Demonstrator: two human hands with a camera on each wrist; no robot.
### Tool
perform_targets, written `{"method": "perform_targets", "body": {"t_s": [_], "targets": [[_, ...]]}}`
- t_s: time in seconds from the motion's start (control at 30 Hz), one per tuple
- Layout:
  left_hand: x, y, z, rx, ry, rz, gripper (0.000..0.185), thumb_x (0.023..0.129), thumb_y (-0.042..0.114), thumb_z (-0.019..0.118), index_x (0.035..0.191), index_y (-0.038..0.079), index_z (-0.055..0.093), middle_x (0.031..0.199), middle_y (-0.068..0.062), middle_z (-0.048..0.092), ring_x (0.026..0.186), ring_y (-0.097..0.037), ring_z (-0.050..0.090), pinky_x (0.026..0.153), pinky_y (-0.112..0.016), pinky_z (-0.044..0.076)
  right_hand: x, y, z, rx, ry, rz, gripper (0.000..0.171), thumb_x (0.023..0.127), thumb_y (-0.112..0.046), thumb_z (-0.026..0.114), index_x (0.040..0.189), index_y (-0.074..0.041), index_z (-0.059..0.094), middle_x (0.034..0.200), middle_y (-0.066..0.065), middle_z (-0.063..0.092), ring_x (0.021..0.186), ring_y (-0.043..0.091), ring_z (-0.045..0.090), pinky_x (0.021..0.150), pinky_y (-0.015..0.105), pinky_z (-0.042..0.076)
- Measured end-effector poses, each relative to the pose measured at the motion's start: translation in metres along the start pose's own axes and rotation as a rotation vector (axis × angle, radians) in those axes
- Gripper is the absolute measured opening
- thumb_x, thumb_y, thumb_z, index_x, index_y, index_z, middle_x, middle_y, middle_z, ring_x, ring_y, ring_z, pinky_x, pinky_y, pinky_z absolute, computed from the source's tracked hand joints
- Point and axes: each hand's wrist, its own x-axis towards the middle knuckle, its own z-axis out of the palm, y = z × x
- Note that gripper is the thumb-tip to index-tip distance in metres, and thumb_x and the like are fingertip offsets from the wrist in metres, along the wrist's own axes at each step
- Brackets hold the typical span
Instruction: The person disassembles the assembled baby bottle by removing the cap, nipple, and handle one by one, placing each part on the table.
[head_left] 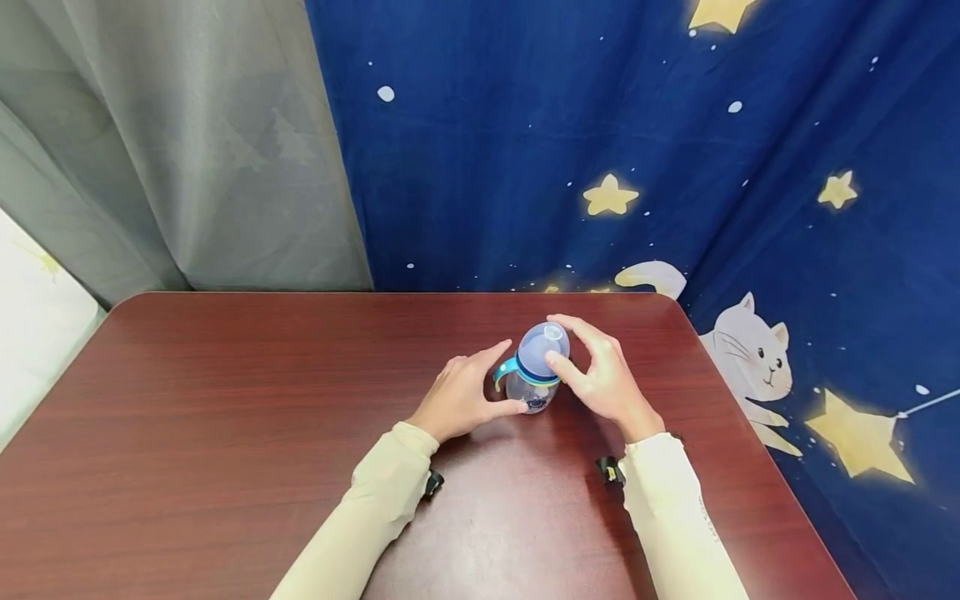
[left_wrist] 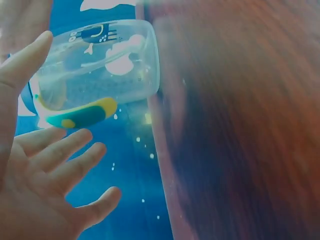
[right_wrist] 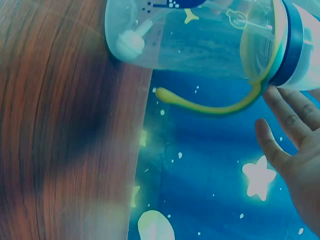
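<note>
A clear baby bottle (head_left: pixel 534 385) with a blue collar, teal-and-yellow handles and a translucent lavender cap (head_left: pixel 543 346) stands upright on the dark red-brown table (head_left: pixel 225 417), right of centre. My left hand (head_left: pixel 461 396) is at its left side, thumb touching the lower body, index finger reaching toward the handle. In the left wrist view the fingers (left_wrist: pixel 65 155) lie spread and straight beside the bottle (left_wrist: pixel 100 65). My right hand (head_left: pixel 603 375) flanks the cap, thumb on the collar, index finger arching over the far side. The right wrist view shows straight fingers (right_wrist: pixel 285 115) touching the collar of the bottle (right_wrist: pixel 200 35).
A blue cloth (head_left: pixel 675 150) printed with stars and a cat hangs behind and right of the table. A grey curtain (head_left: pixel 172 150) hangs at the back left. The table's far edge lies just behind the bottle and its right edge is close by.
</note>
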Motion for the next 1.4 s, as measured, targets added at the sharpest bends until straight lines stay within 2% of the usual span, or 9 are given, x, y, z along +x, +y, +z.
{"method": "perform_targets", "body": {"t_s": [0.17, 0.37, 0.53, 0.63, 0.7, 0.83, 1.07, 1.4], "targets": [[0.004, 0.001, 0.007, 0.011, 0.023, 0.01, 0.092, 0.074, 0.053, 0.084, 0.147, 0.01, 0.048, 0.135, -0.003, 0.062, 0.108, -0.019, 0.064, 0.1, -0.049, 0.041, 0.002, -0.005, 0.007, 0.006, -0.018, 0.043, 0.054, 0.088, -0.021, 0.076, 0.138, -0.015, 0.056, 0.131, 0.004, 0.062, 0.116, 0.019, 0.059, 0.098, 0.045, 0.049], [0.006, -0.001, 0.011, -0.006, 0.03, -0.005, 0.088, 0.075, 0.054, 0.083, 0.146, 0.015, 0.049, 0.129, 0.002, 0.065, 0.099, -0.015, 0.065, 0.096, -0.046, 0.042, 0.005, -0.014, 0.014, 0.019, -0.035, 0.069, 0.055, 0.088, -0.023, 0.076, 0.139, -0.017, 0.056, 0.128, 0.0, 0.062, 0.106, 0.014, 0.061, 0.087, 0.04, 0.055], [0.005, -0.003, 0.01, -0.048, 0.04, -0.039, 0.079, 0.076, 0.055, 0.082, 0.139, 0.015, 0.056, 0.114, 0.003, 0.07, 0.089, -0.011, 0.064, 0.084, -0.035, 0.049, 0.007, -0.018, 0.019, 0.015, -0.039, 0.058, 0.055, 0.087, -0.024, 0.076, 0.138, -0.018, 0.056, 0.126, -0.001, 0.063, 0.105, 0.013, 0.061, 0.086, 0.04, 0.055], [0.004, -0.005, 0.007, -0.079, 0.034, -0.063, 0.073, 0.075, 0.056, 0.082, 0.133, 0.017, 0.059, 0.106, 0.005, 0.071, 0.084, -0.009, 0.063, 0.074, -0.031, 0.051, 0.008, -0.021, 0.023, 0.021, -0.044, 0.047, 0.055, 0.087, -0.025, 0.077, 0.138, -0.019, 0.056, 0.126, -0.002, 0.063, 0.106, 0.012, 0.061, 0.088, 0.039, 0.055], [0.002, -0.007, 0.004, -0.093, 0.023, -0.085, 0.07, 0.075, 0.056, 0.082, 0.13, 0.018, 0.06, 0.104, 0.006, 0.07, 0.083, -0.008, 0.062, 0.072, -0.03, 0.05, 0.01, -0.023, 0.026, 0.014, -0.045, 0.041, 0.055, 0.087, -0.026, 0.077, 0.138, -0.019, 0.056, 0.126, -0.003, 0.063, 0.106, 0.011, 0.062, 0.089, 0.037, 0.054], [-0.002, -0.01, -0.004, -0.11, 0.002, -0.13, 0.067, 0.074, 0.055, 0.083, 0.128, 0.021, 0.061, 0.104, 0.009, 0.069, 0.083, -0.007, 0.061, 0.072, -0.03, 0.05, 0.012, -0.027, 0.032, 0.014, -0.045, 0.037, 0.055, 0.087, -0.028, 0.077, 0.138, -0.019, 0.056, 0.127, -0.003, 0.063, 0.107, 0.011, 0.061, 0.091, 0.036, 0.054], [-0.008, -0.013, -0.016, -0.091, -0.004, -0.155, 0.067, 0.073, 0.05, 0.086, 0.128, 0.021, 0.063, 0.103, 0.009, 0.07, 0.082, -0.008, 0.061, 0.073, -0.032, 0.05, 0.015, -0.032, 0.042, 0.066, -0.061, 0.048, 0.055, 0.088, -0.028, 0.077, 0.138, -0.017, 0.056, 0.127, -0.001, 0.062, 0.109, 0.012, 0.061, 0.093, 0.036, 0.053], [-0.012, -0.016, -0.027, -0.079, 0.017, -0.134, 0.068, 0.072, 0.048, 0.088, 0.129, 0.018, 0.064, 0.105, 0.007, 0.07, 0.087, -0.01, 0.063, 0.077, -0.035, 0.051, 0.017, -0.035, 0.047, 0.076, -0.072, 0.04, 0.057, 0.088, -0.028, 0.077, 0.14, -0.019, 0.054, 0.13, -0.003, 0.061, 0.11, 0.011, 0.06, 0.094, 0.034, 0.052]]}}
